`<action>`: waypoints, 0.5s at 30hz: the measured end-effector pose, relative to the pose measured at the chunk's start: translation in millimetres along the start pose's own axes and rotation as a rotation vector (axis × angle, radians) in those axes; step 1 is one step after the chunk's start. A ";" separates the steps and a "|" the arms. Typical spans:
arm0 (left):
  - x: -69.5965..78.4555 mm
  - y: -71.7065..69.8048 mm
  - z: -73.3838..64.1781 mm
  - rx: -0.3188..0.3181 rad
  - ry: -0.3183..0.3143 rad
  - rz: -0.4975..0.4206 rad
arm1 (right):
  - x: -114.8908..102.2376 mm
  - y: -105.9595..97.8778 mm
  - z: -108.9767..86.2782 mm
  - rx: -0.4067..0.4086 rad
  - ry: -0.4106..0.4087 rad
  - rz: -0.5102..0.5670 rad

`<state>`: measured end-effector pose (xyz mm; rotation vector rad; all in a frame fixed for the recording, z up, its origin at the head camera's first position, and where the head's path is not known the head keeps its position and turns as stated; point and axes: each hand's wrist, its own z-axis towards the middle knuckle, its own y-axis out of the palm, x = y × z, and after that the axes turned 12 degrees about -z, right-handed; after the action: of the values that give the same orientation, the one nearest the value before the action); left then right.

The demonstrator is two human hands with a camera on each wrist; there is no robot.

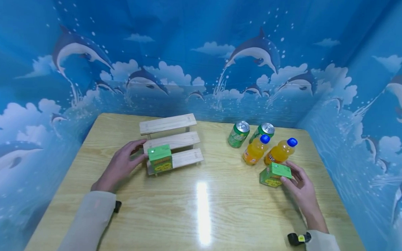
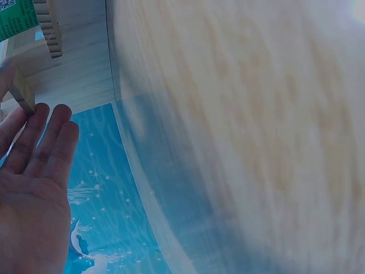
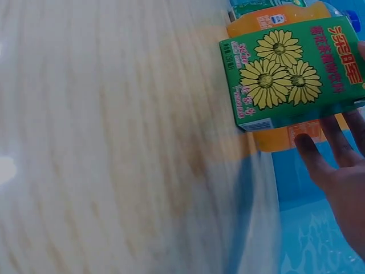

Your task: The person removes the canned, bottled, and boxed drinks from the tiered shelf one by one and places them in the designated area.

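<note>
A three-step wooden rack (image 1: 174, 140) stands at the left of the table. One green drink carton (image 1: 160, 158) sits on the left end of its lowest step. My left hand (image 1: 121, 163) grips the rack's left side; the left wrist view shows the thumb and fingertips at the end of a wooden board (image 2: 23, 91). Over on the right, my right hand (image 1: 302, 186) holds a second green carton (image 1: 275, 174), thumb on its near side. Yellow flowers decorate this carton (image 3: 285, 71) in the right wrist view. Whether its base touches the table cannot be told.
Behind the right-hand carton stand two orange drink bottles with blue caps, one bottle (image 1: 256, 149) left of the other bottle (image 1: 281, 151). Two green cans, a nearer-left can (image 1: 238, 135) and a partly hidden can (image 1: 262, 130), stand farther back. A dolphin-print curtain (image 1: 203, 66) surrounds the table (image 1: 171, 213).
</note>
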<state>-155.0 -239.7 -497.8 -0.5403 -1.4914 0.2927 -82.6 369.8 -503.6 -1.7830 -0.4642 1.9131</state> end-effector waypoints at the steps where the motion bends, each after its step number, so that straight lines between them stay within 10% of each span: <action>1: 0.1 0.1 -0.3 0.000 -0.001 -0.001 | -1.2 -0.7 0.3 -0.001 -0.011 0.006; 15: -0.6 0.1 -0.6 -0.001 -0.008 -0.002 | -25.9 -5.2 11.6 0.069 -0.200 -0.164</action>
<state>-154.4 -240.0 -498.4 -0.5389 -1.5000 0.2935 -92.5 360.5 -478.2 -1.4696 -0.5869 1.9741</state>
